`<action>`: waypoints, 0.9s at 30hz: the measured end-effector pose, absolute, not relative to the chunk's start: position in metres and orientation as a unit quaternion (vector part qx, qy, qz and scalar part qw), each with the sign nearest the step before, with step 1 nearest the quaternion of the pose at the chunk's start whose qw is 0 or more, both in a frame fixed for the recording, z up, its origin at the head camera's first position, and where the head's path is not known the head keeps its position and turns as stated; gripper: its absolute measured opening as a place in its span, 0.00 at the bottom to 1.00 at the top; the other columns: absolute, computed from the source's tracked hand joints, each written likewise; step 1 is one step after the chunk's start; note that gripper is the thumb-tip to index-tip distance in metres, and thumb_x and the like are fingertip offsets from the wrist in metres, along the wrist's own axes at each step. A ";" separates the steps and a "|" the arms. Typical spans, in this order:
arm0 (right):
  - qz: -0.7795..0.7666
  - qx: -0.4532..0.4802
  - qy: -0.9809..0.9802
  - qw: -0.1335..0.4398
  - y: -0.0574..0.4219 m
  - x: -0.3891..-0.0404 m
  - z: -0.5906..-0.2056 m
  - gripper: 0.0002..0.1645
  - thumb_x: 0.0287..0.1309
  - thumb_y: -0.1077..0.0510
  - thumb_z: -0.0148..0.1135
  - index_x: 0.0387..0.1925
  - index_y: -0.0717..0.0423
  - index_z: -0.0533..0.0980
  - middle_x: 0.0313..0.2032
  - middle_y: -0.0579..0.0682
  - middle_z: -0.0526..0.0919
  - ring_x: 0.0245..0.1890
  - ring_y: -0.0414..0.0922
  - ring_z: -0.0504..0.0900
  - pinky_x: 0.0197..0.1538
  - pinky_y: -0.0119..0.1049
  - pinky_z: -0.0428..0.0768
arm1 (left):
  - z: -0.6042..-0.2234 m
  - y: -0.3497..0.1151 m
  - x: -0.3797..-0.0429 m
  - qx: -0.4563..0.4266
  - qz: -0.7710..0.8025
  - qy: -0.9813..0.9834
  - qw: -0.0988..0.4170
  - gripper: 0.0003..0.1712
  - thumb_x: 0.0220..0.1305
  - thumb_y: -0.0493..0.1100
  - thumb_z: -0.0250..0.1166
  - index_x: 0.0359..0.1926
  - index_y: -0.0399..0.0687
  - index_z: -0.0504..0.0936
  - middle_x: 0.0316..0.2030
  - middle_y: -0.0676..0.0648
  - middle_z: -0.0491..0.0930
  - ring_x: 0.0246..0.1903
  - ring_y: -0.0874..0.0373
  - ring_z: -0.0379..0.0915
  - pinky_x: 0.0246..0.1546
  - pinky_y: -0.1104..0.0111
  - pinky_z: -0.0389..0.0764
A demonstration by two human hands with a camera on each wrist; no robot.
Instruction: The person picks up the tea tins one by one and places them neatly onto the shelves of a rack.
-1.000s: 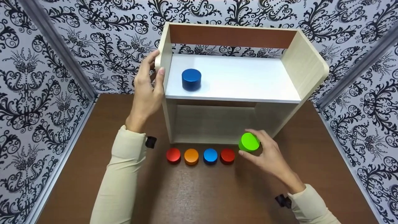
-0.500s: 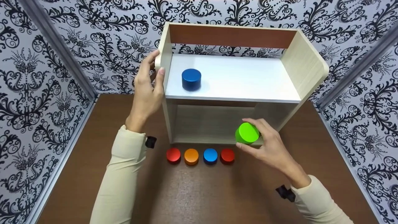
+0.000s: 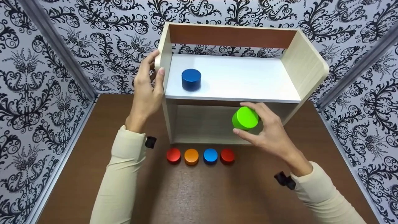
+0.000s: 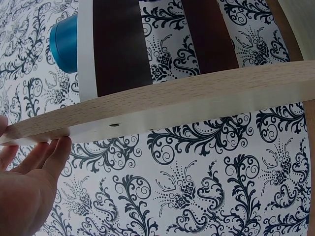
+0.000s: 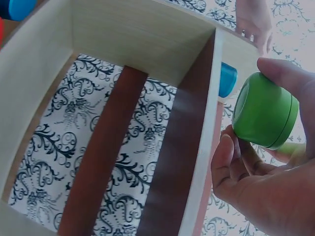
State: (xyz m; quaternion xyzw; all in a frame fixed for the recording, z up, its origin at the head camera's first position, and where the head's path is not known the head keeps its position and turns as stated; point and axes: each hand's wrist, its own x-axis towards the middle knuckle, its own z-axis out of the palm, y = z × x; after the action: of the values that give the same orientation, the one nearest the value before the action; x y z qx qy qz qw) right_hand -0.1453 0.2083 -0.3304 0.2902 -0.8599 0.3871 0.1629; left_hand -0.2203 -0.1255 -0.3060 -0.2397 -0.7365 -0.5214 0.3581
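My right hand pinches a bright green round container between thumb and fingers, held in the air before the lower opening of a small wooden shelf unit. In the right wrist view a lid seam shows on the green container. My left hand grips the front edge of the shelf's left side panel, thumb on the near side; the left wrist view shows its fingers against that panel. A dark blue round container stands on the white upper shelf, near the left panel.
In a row on the brown table, before the shelf, stand a red container, an orange one, a blue one and a darker red one. Patterned walls enclose the table at the back and sides.
My right hand has lifted the green container up from beside the row, slightly left, toward the white shelf's front edge. The left hand and the other containers have stayed put.
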 end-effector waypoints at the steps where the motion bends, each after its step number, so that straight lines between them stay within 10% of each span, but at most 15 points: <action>1: 0.387 0.290 -0.860 0.165 0.207 -0.146 -0.328 0.43 0.45 0.58 0.83 0.64 0.57 0.74 0.50 0.51 0.78 0.48 0.41 0.75 0.50 0.27 0.78 | -0.306 -0.126 -0.220 -0.241 -0.521 -0.736 0.359 0.24 0.76 0.32 0.52 0.69 0.28 0.65 0.61 0.32 0.72 0.56 0.47 0.74 0.60 0.64 0.80; 27: 0.387 0.249 -0.878 0.129 0.187 -0.192 -0.280 0.41 0.52 0.54 0.79 0.66 0.59 0.72 0.56 0.55 0.76 0.52 0.47 0.75 0.52 0.42 0.81 | -0.305 -0.126 -0.220 -0.243 -0.501 -0.746 0.364 0.25 0.75 0.32 0.52 0.69 0.26 0.64 0.64 0.31 0.70 0.61 0.47 0.71 0.66 0.62 0.74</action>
State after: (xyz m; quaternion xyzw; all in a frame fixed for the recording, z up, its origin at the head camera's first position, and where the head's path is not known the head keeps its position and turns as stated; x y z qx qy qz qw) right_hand -0.1917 0.1870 -0.2799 0.2493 -0.8782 0.3873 0.1287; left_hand -0.2201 -0.1258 -0.3050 -0.2434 -0.7462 -0.5014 0.3641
